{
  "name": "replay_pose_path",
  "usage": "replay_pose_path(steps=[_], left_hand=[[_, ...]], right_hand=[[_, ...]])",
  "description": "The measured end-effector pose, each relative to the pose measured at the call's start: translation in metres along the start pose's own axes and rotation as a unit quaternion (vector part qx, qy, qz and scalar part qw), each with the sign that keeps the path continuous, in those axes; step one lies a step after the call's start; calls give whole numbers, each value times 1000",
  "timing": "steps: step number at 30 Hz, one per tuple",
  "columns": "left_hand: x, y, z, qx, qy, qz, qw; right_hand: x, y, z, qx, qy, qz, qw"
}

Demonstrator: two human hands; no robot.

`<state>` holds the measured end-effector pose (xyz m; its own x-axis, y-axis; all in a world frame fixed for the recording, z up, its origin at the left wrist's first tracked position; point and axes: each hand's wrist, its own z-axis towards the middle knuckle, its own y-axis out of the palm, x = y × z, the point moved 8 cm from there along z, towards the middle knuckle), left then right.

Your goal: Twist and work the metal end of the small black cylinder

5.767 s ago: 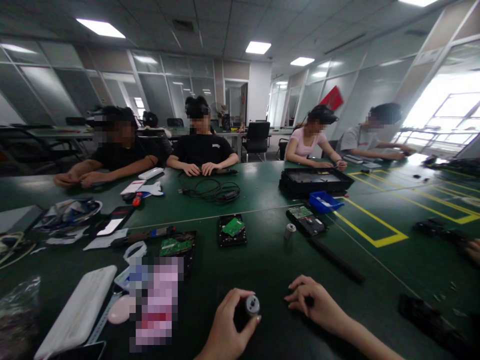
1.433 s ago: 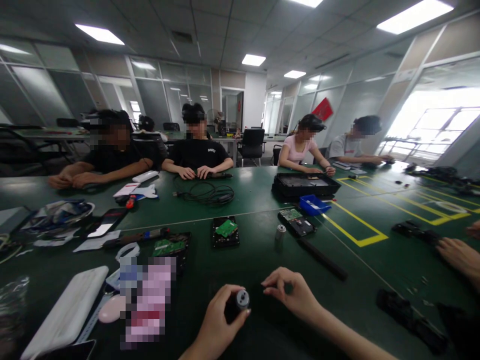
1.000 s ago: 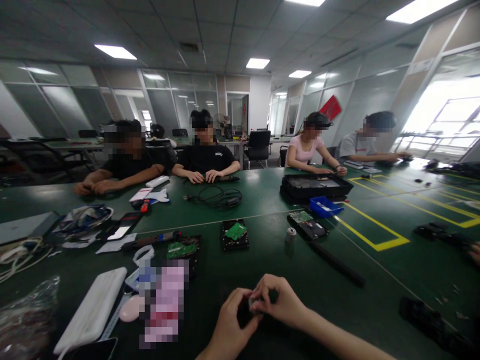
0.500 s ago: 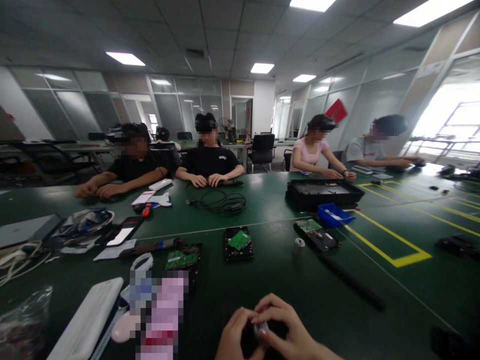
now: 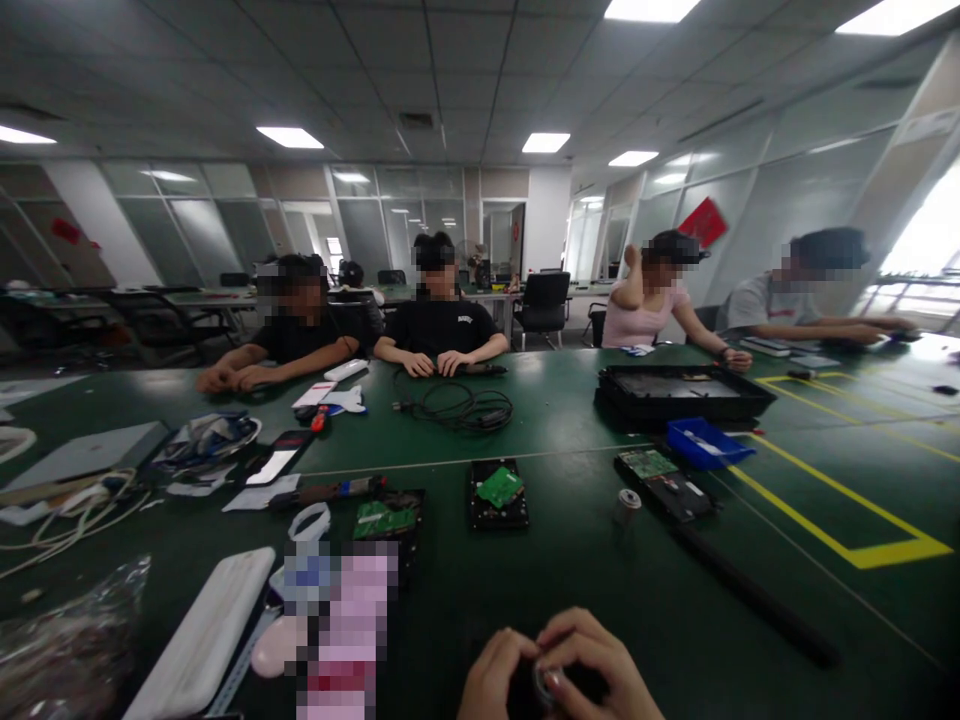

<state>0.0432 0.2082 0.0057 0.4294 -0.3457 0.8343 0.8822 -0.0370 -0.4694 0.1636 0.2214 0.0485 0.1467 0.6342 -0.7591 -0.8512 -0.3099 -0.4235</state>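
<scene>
Low in the head view, my left hand and my right hand meet with curled fingers. Between them is a small round silvery metal part, partly covered by the fingers. The right thumb and fingertips pinch it, and the left fingertips close on its other side. Farther out lies a hard drive with a loose green circuit board on top. A small metal cylinder stands upright to the right of it. Another opened hard drive lies behind that cylinder.
A black bar lies to the right. Behind are a blue tray, a large black case and a coiled cable. To the left are a white slab, a plastic bag and an electric screwdriver. Several people sit opposite.
The camera has turned left, so the scene sits farther right. Both hands stay together around the metal part. The person in pink has raised one arm to their head.
</scene>
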Motion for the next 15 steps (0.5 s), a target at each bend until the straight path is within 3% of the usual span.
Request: replay_pose_path(steps=[4, 9, 15], left_hand=[[23, -9, -1, -4, -30, -26, 999], [30, -12, -4, -8, -32, -37, 999], [36, -13, -7, 1, -16, -32, 999]], right_hand=[[-3, -24, -2, 6, 39, -45, 998], [16, -66, -24, -8, 131, -116, 984], [27, -70, -50, -20, 112, -207, 972]])
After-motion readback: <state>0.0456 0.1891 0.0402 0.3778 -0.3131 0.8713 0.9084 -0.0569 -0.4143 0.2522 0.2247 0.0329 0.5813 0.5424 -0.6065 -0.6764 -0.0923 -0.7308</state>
